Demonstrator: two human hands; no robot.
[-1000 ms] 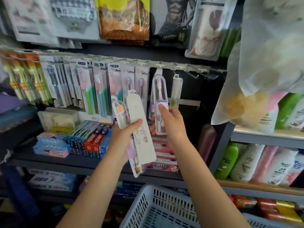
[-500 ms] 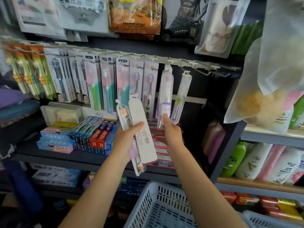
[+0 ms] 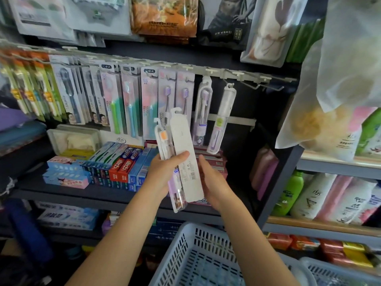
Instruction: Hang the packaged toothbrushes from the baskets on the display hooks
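While gripped upright in left hand (image 3: 162, 172), thumb across front: bundle of white and clear plastic toothbrush packs (image 3: 179, 159), just below hook rail. Right hand (image 3: 212, 180) with fingers straight, touching right edge of bundle. Above, clear pack with purple toothbrush (image 3: 203, 112) on white display hook (image 3: 206, 71). Below, white slotted plastic basket (image 3: 193, 256).

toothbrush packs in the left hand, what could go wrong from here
1. The left hand grips several toothbrush packs fanned together; when the right hand pulls one out, another might slip and fall.
2. The empty hooks sit close beside the hung clear pack, so reaching in could knock it off.
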